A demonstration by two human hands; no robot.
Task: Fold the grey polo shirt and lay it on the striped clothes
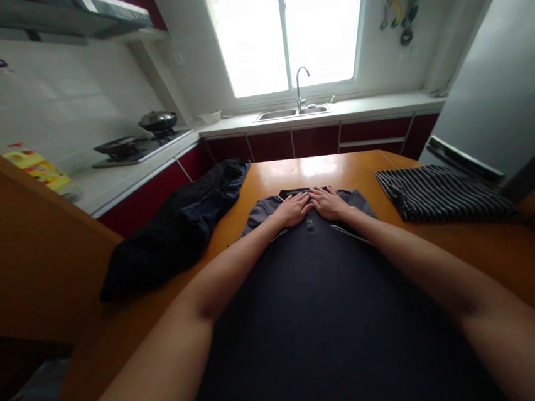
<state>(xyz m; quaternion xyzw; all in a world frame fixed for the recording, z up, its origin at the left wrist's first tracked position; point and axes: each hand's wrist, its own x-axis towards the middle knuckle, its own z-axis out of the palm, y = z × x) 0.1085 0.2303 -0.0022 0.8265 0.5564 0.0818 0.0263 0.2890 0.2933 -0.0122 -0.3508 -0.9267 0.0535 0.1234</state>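
Observation:
A dark polo shirt (325,308) with grey shoulders, white piping and a buttoned placket lies spread front up, its collar at the far end. Flat on the cloth just below the collar, on the left of the placket, rests my left hand (293,209), fingers stretched out. My right hand (328,203) lies beside it on the other side, also flat with fingers extended. The fingertips of both hands nearly meet over the top of the placket. Neither hand grips anything. My forearms cover parts of the shirt's sides and sleeves.
The shirt lies on an orange-brown wooden table (288,170). To its left is a heap of dark clothing (175,228); to its right, a folded striped garment (441,193). Behind are a counter with a sink (278,114), and a stove (149,147) with a wok (157,120).

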